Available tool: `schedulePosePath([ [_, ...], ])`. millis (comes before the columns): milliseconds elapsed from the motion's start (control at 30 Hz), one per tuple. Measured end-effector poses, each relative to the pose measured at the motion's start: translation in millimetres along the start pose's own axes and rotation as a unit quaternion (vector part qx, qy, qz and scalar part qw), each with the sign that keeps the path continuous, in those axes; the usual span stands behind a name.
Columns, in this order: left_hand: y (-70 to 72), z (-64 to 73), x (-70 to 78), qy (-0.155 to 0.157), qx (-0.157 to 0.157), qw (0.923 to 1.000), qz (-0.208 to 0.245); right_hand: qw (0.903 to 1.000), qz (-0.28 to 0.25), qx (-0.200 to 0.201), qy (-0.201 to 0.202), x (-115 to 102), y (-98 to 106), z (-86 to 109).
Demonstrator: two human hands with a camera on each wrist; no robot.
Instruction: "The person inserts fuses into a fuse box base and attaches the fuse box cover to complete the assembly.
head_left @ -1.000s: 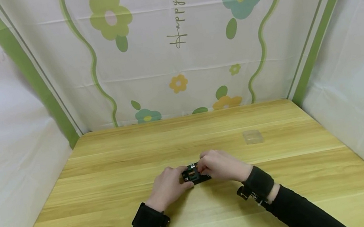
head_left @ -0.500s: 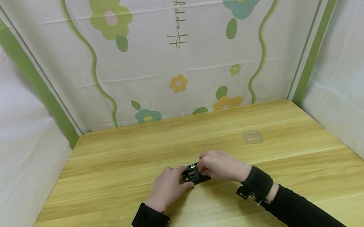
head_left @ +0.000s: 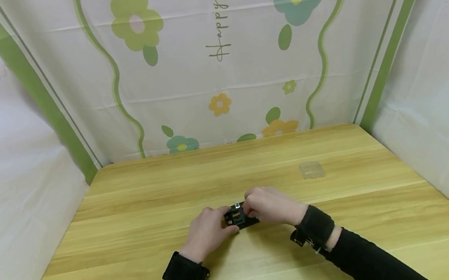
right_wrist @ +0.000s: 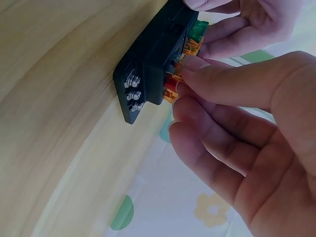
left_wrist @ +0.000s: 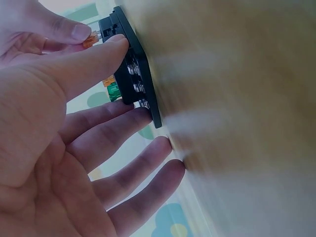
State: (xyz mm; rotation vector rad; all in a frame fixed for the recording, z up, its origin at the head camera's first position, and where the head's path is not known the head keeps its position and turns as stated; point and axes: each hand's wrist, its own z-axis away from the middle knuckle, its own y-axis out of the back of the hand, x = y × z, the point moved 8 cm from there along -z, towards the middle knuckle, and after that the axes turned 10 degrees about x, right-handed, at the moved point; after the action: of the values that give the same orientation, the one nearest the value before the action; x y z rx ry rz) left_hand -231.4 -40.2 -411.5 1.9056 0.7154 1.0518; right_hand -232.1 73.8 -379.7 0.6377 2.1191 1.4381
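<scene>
A black fuse block (head_left: 238, 216) stands on the wooden table, between the two hands. My left hand (head_left: 206, 232) grips its left end, thumb on one side and fingertips on the other. With thumb and fingers, my right hand (head_left: 274, 206) pinches an orange blade fuse (left_wrist: 90, 40) at the block's top; its prongs point at the slots, and how deep they sit I cannot tell. A green fuse (right_wrist: 198, 30) and an orange fuse (right_wrist: 191, 47) stick up from the block near the left hand. A red fuse (right_wrist: 172, 82) shows below the right thumb. Metal screw terminals (right_wrist: 133, 94) line the block's side.
A clear plastic cover (head_left: 312, 170) lies on the wooden table (head_left: 149, 197), behind and to the right of the hands. A white flowered curtain (head_left: 185, 67) hangs at the table's back edge, with white cloth on both sides.
Both hands keep their places at the fuse block, with only a tiny shift of the right wrist. The whole head view has dipped very slightly.
</scene>
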Motion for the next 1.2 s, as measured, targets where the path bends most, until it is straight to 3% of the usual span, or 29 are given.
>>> schedulePosePath([
  [1200, 0.3, 0.8, 1.6, 0.003, 0.002, 1.0000, 0.000, 0.9994, 0.023, 0.014, 0.020, -8.6, -4.1, -5.2],
])
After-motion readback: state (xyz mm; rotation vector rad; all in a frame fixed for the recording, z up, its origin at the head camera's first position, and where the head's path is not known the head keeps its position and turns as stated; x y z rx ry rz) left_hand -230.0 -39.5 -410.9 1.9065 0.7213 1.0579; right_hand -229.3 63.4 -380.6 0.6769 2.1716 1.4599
